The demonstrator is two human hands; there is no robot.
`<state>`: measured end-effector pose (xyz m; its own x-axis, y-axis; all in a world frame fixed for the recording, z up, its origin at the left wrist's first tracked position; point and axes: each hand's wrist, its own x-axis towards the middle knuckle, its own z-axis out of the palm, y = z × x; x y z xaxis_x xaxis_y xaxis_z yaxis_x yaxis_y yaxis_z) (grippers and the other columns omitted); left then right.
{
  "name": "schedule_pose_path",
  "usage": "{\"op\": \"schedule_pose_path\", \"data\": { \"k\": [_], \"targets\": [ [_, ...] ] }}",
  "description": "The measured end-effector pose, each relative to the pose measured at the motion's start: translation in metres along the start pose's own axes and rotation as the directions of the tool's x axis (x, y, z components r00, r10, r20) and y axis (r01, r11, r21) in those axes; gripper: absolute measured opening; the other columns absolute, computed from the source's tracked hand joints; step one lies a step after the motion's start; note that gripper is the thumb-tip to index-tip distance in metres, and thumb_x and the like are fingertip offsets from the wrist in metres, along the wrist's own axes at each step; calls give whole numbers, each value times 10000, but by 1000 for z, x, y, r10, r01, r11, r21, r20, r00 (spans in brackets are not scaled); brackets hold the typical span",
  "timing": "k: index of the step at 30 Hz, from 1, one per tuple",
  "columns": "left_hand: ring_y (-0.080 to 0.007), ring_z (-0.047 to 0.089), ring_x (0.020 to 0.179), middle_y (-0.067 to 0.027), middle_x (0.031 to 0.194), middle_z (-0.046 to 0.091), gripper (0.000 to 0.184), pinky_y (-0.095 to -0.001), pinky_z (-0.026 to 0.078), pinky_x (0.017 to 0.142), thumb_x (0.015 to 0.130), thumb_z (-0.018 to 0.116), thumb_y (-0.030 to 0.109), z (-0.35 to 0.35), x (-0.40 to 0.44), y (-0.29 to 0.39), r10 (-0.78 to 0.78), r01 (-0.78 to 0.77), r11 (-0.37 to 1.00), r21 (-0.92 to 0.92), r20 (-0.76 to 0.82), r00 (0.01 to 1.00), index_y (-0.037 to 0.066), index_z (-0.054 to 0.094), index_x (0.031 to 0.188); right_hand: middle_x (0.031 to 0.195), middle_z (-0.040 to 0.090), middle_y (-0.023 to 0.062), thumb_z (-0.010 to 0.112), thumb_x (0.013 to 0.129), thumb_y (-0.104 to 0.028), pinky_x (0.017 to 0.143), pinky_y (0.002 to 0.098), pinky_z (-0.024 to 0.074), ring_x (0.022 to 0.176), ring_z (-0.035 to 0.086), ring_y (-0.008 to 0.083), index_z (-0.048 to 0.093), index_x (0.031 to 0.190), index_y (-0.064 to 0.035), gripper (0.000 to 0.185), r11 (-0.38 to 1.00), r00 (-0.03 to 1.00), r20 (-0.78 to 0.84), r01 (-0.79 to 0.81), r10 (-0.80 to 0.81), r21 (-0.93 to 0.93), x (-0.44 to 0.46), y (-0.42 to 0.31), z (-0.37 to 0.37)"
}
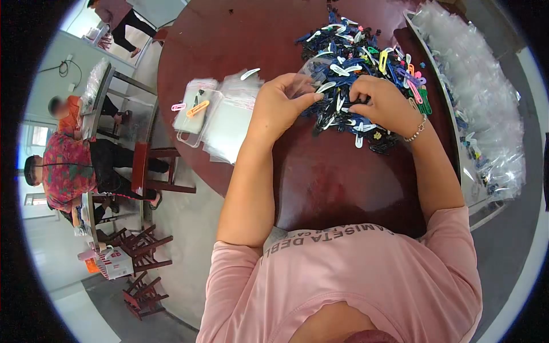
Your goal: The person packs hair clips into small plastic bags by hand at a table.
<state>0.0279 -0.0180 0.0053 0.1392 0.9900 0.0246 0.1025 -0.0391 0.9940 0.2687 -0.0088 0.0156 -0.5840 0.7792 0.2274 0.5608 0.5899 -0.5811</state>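
Observation:
My left hand (280,107) is closed on a small clear plastic bag (315,67), whose film shows between and beyond the fingers. A white snap hair clip (326,87) lies right at its fingertips; I cannot tell whether it is pinched. My right hand (384,104), wearing a bracelet, has its fingers curled at the front edge of a heap of hair clips (320,48). Anything between those fingertips is too small to make out. Dark blue, black and white clips fill the heap, with coloured ones such as a yellow clip (383,61) on its right.
Left of my hands lie stacked clear bags (229,126) and a clear case (191,136) with an orange clip (198,108). A tray of filled plastic bags (474,97) stands along the right. Several people, stools and another table (128,80) are further left.

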Motion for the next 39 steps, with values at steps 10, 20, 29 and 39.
{"op": "schedule_pose_path", "data": {
  "k": [10,20,29,39],
  "targets": [
    [-144,626,879,-90,944,675,347,-269,490,816,744,766,42,1,-3,8,4,-4,997,74,-2,1000,-37,640,1058,839,588,104,705,714,-74,690,356,483,788,595,277,627,909,-23,216,988,984,106,151,-147,-39,-4,-20,9],
    [-150,627,891,-86,947,679,353,-277,486,829,736,776,53,0,-1,4,18,-19,992,125,14,1000,-23,647,1056,905,585,124,596,788,-71,748,411,483,867,596,321,597,947,-46,161,976,984,129,145,-125,-164,-6,-20,13],
    [-153,624,895,-88,961,677,355,-276,484,827,741,768,52,1,-3,6,-2,2,999,40,17,1000,-32,640,1061,868,583,109,636,774,-39,693,357,486,770,594,266,584,942,-26,176,992,991,74,118,-114,-42,-2,-14,11],
    [-139,622,876,-95,929,685,387,-274,496,787,717,786,49,0,-2,4,-4,7,1000,-26,104,995,-62,625,1051,936,630,60,706,768,-11,620,219,470,679,567,102,668,1002,-17,237,964,960,-270,-2,76,264,5,-45,-3]
  ]
}}
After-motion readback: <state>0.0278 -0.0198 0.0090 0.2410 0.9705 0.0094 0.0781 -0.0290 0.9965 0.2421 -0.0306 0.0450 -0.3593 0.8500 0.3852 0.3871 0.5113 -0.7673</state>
